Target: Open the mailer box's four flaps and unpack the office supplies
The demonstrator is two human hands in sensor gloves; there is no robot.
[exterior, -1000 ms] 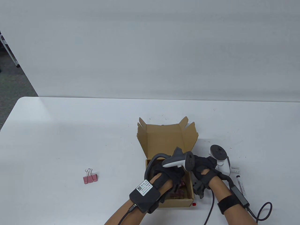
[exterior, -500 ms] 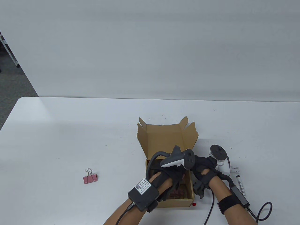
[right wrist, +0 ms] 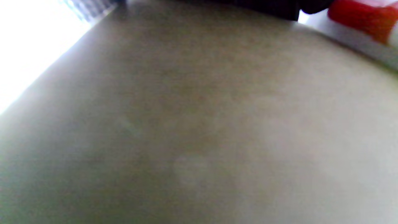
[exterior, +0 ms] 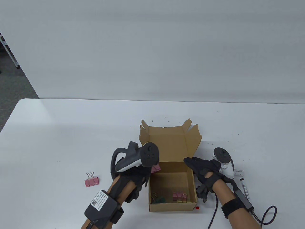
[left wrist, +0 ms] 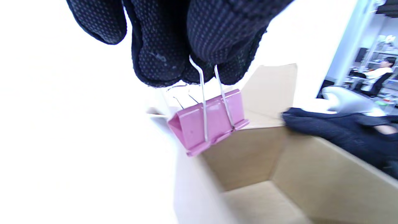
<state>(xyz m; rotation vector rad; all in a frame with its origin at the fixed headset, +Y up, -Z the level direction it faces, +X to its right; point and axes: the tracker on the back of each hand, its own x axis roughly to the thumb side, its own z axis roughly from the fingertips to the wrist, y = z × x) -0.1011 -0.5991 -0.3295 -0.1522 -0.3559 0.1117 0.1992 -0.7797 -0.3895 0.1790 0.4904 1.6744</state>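
Note:
The brown mailer box (exterior: 191, 176) stands open at the table's front middle, its lid (exterior: 169, 144) folded back. My left hand (exterior: 140, 171) pinches a pink binder clip (exterior: 156, 168) by its wire handles, above the box's left wall; the clip hangs below the fingertips in the left wrist view (left wrist: 208, 123). My right hand (exterior: 202, 167) rests on the box's right wall (left wrist: 326, 168). A pink clip (exterior: 178, 196) and a green clip (exterior: 159, 199) lie in the box. The right wrist view shows only blurred cardboard (right wrist: 199, 124).
Another pink binder clip (exterior: 91, 182) lies on the table to the left. A marker (exterior: 245, 188) and a small white ruler (exterior: 239, 171) lie right of the box. A red cap (exterior: 197, 208) lies at the box's front right corner.
My left hand has lifted out of the box and moved left, carrying a pink binder clip. The box's inside now shows. The right hand has stayed on the right wall.

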